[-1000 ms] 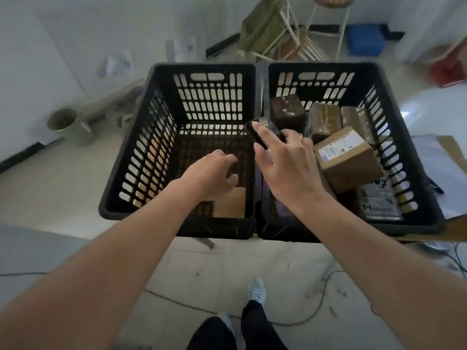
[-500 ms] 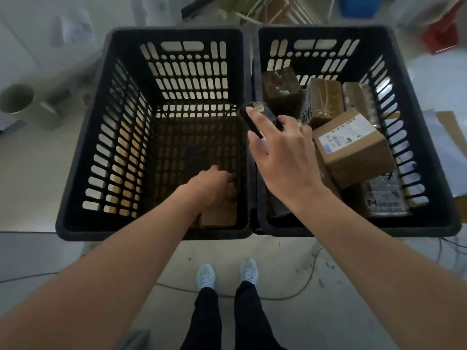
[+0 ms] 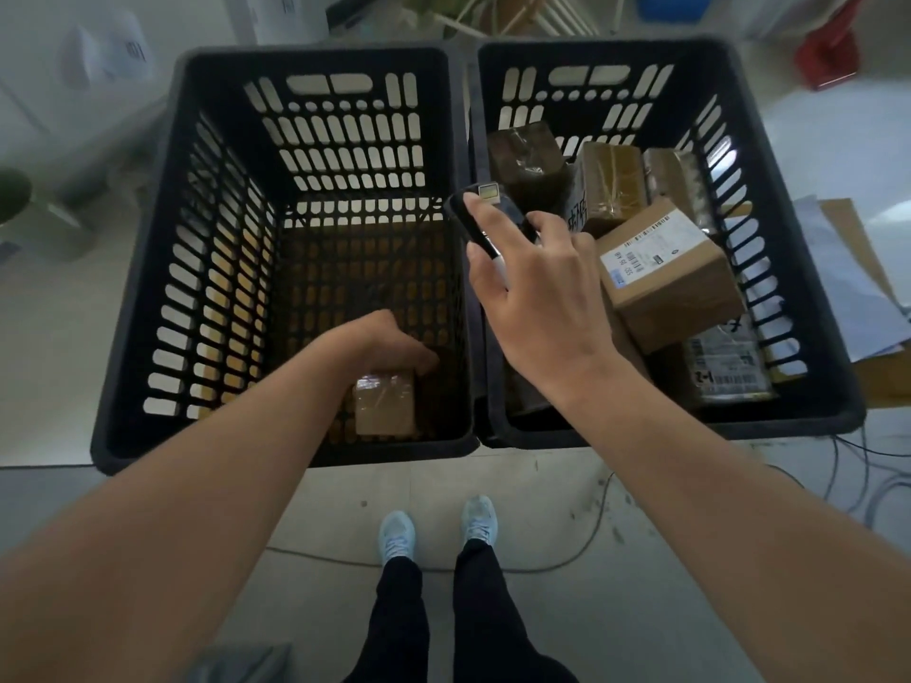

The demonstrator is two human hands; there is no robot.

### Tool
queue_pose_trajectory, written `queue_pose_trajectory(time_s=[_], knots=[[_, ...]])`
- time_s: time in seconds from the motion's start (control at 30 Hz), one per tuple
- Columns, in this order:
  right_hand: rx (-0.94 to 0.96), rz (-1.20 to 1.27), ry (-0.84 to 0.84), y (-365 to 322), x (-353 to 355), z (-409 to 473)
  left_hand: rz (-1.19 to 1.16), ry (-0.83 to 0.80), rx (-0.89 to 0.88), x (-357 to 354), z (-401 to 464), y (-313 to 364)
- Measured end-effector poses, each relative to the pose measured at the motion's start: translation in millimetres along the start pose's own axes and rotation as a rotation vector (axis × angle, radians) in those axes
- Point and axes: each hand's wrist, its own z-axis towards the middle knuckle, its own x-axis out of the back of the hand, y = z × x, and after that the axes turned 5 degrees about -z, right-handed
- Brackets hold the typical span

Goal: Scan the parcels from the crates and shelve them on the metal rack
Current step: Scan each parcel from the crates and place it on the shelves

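Note:
Two black slotted crates stand side by side, the left crate (image 3: 143, 298) and the right crate (image 3: 818, 288). Deep in the left crate my left hand (image 3: 379, 345) reaches down onto a small taped brown parcel (image 3: 384, 406) at the near end; its fingertips curl over the parcel's far edge. My right hand (image 3: 537, 298) hovers over the divide between the crates and grips a black handheld scanner (image 3: 480, 214). The right crate holds several parcels, among them a cardboard box with a white label (image 3: 670, 278).
Dark taped parcels (image 3: 611, 184) lean at the back of the right crate, and a flat plastic-wrapped parcel (image 3: 724, 367) lies at its near right. Cables (image 3: 581, 549) run over the floor by my feet. Papers and cardboard (image 3: 848, 268) lie to the right.
My left hand has sunk from above the left crate down to the small parcel on its floor. The view has tilted downward and closer; my right hand keeps holding the scanner.

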Motion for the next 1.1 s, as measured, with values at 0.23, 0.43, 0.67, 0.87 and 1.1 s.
queue_pose_trajectory(time_s=[0.23, 0.43, 0.67, 0.87, 1.1], knots=[[0.010, 0.031, 0.009, -11.5, 15.8, 0.2, -0.066, 0.065, 0.006, 48.7, -34.1, 6.6], [0.029, 0.088, 0.033, -27.6, 33.3, 0.7, -0.087, 0.279, -0.250, 76.0, -61.9, -8.8], [0.027, 0.164, 0.058, -42.1, 45.5, 3.4, -0.140, 0.422, -0.471, 97.0, -101.5, -16.8], [-0.038, 0.273, 0.016, -49.2, 52.5, 5.1, -0.231, 0.551, -0.559, 111.9, -124.6, -18.0], [-0.046, 0.358, 0.007, -64.1, 62.1, 9.3, -0.510, 0.445, -0.592, 119.5, -137.8, -14.9]])
